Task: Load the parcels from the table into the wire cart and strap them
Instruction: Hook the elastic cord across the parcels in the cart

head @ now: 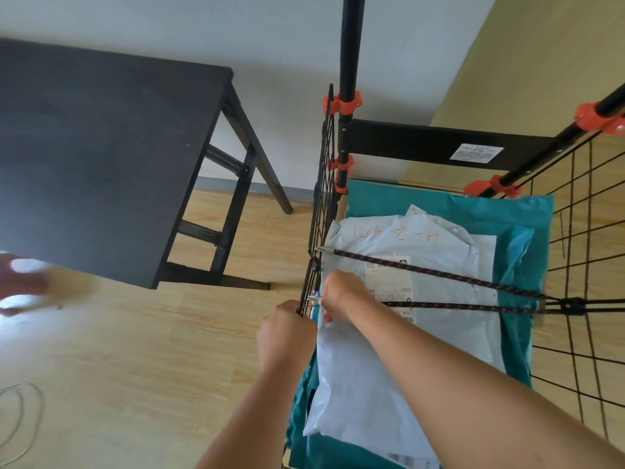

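The black wire cart stands at the right, with orange clips on its poles. Inside it a white mailer bag with red writing lies on top of a teal mailer bag. A dark bungee cord runs in two strands across the parcels from the left wire panel to the right one. My left hand grips the left wire panel at its edge. My right hand is closed on the hook end of the nearer cord strand, right at that panel.
A black table stands to the left over a wooden floor. A thin loop of wire lies on the floor at the lower left. A blurred red and white shape shows at the left edge.
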Demonstrator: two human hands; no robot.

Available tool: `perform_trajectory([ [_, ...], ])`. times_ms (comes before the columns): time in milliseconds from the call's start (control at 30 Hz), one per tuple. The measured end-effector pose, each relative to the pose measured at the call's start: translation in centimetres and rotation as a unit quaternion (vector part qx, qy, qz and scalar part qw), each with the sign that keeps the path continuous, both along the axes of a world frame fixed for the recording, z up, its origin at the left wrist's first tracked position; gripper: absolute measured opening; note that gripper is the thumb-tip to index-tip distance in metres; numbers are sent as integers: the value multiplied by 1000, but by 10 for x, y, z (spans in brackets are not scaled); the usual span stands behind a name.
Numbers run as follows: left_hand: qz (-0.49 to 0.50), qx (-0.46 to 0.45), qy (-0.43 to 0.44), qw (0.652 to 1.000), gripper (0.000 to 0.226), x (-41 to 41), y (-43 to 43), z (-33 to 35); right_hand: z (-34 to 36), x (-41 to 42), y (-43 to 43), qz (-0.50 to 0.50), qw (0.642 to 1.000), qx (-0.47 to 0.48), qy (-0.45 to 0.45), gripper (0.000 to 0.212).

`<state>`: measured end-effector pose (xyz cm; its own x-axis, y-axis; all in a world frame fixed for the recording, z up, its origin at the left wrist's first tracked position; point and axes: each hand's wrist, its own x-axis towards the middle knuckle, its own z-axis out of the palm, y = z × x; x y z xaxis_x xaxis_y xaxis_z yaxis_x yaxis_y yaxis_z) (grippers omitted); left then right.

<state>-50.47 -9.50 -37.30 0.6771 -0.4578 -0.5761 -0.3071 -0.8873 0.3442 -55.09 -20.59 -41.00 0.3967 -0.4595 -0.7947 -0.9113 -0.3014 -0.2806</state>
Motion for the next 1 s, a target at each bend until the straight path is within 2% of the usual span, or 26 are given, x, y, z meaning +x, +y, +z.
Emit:
perform_trajectory([
  [167, -9, -1, 6, 1000, 26, -2, -1, 0, 5, -11, 5, -17, 1000, -16, -7, 8],
  [500, 14, -8, 37, 999, 31, -10, -4, 11, 29, -30, 9, 15, 996, -89, -6, 30],
  [667, 3, 9, 40, 999, 24, -10, -3, 13, 44, -59, 18, 28, 985, -155, -70, 28],
  [733, -7, 19, 47, 999, 16, -9, -3, 14, 51, -74, 15, 1, 983, -153, -102, 29],
  [833, -28, 46, 59, 997, 27, -6, -5, 15, 63, -96, 4, -61, 981, -133, -124, 25],
  [1000, -70, 91, 68, 991, 29, -1, -22, 29, 81, -134, -1, -96, 988, -106, -60, 26],
])
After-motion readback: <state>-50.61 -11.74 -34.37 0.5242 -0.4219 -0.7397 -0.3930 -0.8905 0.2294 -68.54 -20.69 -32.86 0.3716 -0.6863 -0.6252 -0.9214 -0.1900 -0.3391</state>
